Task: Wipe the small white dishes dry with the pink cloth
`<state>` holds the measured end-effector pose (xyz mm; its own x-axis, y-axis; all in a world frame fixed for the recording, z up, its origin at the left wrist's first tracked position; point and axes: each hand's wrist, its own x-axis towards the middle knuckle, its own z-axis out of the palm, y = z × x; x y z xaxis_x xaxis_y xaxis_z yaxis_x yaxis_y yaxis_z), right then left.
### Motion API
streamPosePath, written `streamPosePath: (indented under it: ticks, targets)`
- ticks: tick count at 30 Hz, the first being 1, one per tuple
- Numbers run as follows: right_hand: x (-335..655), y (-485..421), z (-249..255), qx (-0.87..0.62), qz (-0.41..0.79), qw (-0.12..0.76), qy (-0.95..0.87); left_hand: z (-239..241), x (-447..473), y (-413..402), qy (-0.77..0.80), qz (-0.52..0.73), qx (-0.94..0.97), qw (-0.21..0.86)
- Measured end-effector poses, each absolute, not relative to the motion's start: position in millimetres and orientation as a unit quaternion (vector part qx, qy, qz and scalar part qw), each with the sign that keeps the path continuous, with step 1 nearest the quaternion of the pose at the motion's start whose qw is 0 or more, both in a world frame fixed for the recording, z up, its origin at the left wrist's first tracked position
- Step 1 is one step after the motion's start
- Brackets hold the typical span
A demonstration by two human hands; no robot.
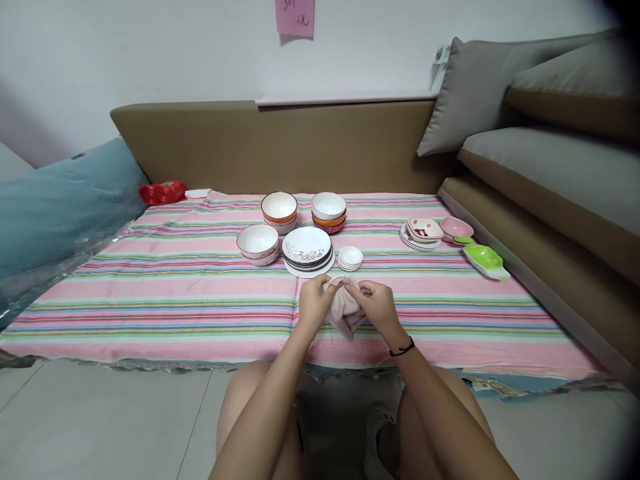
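Both my hands grip a pale pink cloth (346,312) above the striped sheet. My left hand (313,302) pinches its upper left edge with fingers closed. Closed on the cloth's right side is my right hand (377,305), which wears a black band at the wrist. Just beyond my hands sit a stack of floral plates (307,249), a stack of small white dishes (349,257) and a white bowl (258,243). Further back stand two stacks of orange-rimmed bowls (279,211) (329,211).
The pink striped sheet (175,293) covers a low platform. At the right lie patterned pink plates (423,232), a pink bowl (456,228) and a green dish (485,260). A red bag (163,192) and a teal cushion (60,207) are at the left. Sofa cushions (545,167) rise on the right.
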<state>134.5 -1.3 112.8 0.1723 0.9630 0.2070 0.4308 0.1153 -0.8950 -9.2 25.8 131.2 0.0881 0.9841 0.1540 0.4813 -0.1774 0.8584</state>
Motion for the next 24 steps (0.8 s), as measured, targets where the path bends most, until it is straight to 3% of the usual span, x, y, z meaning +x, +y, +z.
streamPosePath:
  ticks: [5,14,19,24]
  targets:
    - [136.3,0.4,111.4,-0.613,0.229,0.458,-0.602,132.7,-8.0,25.8,0.493,0.403,0.684,0.356]
    - [153.4,5.3,112.2,-0.577,0.302,0.551,-0.521,143.9,-9.3,24.3,0.465,0.47,0.57,0.489]
    - [155.8,1.2,119.2,-0.532,0.337,0.577,-0.521,145.3,-15.5,23.6,0.44,0.425,0.501,0.613]
    - [148.0,-3.3,120.3,-0.547,0.3,0.564,-0.541,140.2,-15.2,20.3,0.438,0.364,0.498,0.654]
